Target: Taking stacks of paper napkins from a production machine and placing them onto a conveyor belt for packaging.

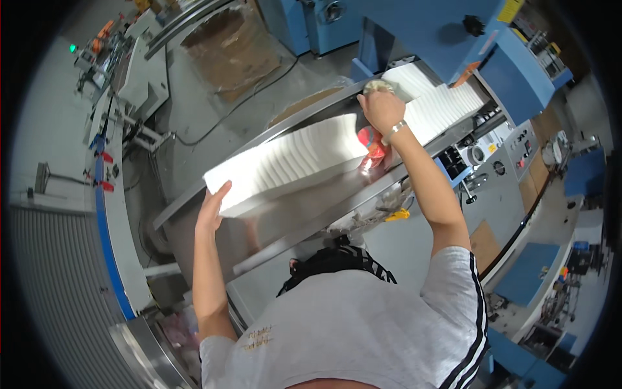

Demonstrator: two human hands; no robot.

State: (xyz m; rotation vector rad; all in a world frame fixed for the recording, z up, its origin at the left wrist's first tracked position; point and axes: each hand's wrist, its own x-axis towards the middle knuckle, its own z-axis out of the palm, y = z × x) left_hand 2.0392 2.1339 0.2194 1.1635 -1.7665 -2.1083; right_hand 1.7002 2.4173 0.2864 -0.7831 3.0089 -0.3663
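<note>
A long stack of white folded paper sheets, like tissues or napkins, lies on a metal trough. My left hand is at its left end, the thumb along the near side and the other fingers partly hidden behind it. Past the stack's right end, my right hand is closed around a pale, rounded object whose kind I cannot make out. A red, shiny item sits between that end and my right wrist. Farther right, more white folded sheets fill the trough up to the blue machine.
The metal trough slants from lower left to upper right. A blue machine housing rises over its far end, with a control panel to the right. A large cardboard box stands beyond, and a black cable crosses the floor.
</note>
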